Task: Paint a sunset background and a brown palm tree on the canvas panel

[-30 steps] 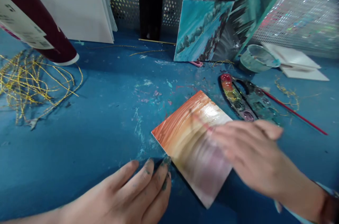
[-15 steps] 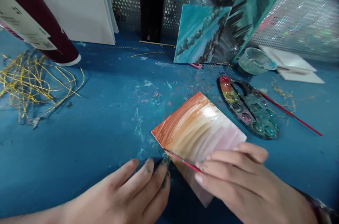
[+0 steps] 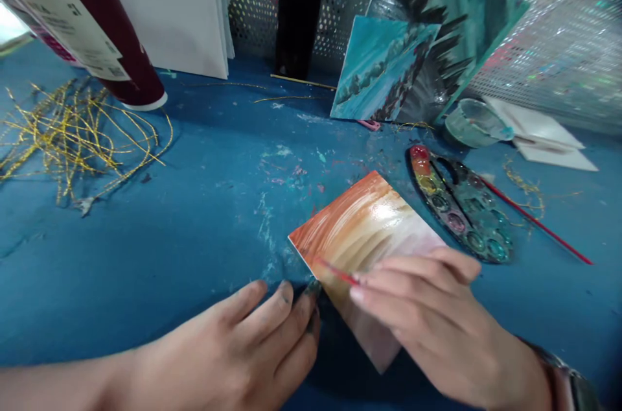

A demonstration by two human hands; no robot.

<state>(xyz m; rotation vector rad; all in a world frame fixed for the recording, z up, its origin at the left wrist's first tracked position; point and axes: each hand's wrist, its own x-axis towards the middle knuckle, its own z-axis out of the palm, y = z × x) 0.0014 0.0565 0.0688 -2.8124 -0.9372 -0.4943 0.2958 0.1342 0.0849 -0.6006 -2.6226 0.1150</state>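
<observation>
A small square painting [image 3: 354, 223] in orange, cream and pale pink lies at an angle on the blue table, glossy with wet paint. My right hand [image 3: 427, 314] is closed around a thin red paintbrush [image 3: 340, 273], its tip over the painting's left part, blurred by motion. The hand covers the painting's right corner. My left hand [image 3: 257, 340] rests on the table with fingers stretched out, paint-stained fingertips touching the painting's lower left edge. To the right of the painting lies an oval paint palette [image 3: 457, 220] with wells of red, yellow, pink and teal.
A second red brush [image 3: 544, 223] lies against the palette. Behind stand a water cup [image 3: 473, 122], a blue painting [image 3: 379, 67], a black phone [image 3: 299, 15] and white boards [image 3: 170, 9]. At left, a maroon tube [image 3: 121, 28] stands by tangled gold cord [image 3: 68, 139].
The brush tip has moved up and right, from the painting's left edge inward over its surface. The whole scene has shifted slightly right in view; my left hand keeps its place at the edge.
</observation>
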